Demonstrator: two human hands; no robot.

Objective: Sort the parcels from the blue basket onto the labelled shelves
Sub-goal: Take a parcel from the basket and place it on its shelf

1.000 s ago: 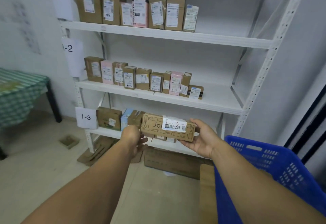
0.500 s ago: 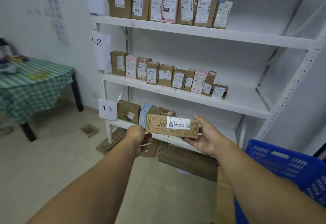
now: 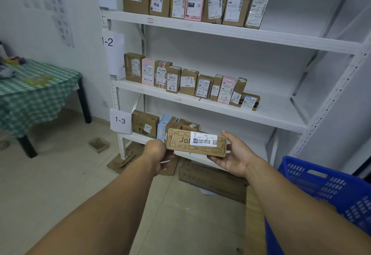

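Note:
A long flat brown parcel (image 3: 180, 144) with a white label marked 1-3 is held level in front of the bottom shelf. My left hand (image 3: 157, 154) grips its left end and my right hand (image 3: 233, 154) holds its right end from below, thumb on the top edge. Behind it, the bottom shelf (image 3: 138, 137), tagged with a 1-3 sign (image 3: 120, 121), holds several parcels (image 3: 145, 123). The blue basket (image 3: 329, 192) stands at the lower right, its contents hidden.
The middle shelf (image 3: 271, 114), signed 1-2 (image 3: 112, 42), and the top shelf (image 3: 281, 36) each carry a row of parcels at their left. Flattened cardboard (image 3: 212, 180) lies on the floor under the rack. A table with a green checked cloth (image 3: 36, 92) stands at left.
The view has swung left and closer to the rack. The parcel, still in both hands, has levelled out and sits nearer the bottom shelf.

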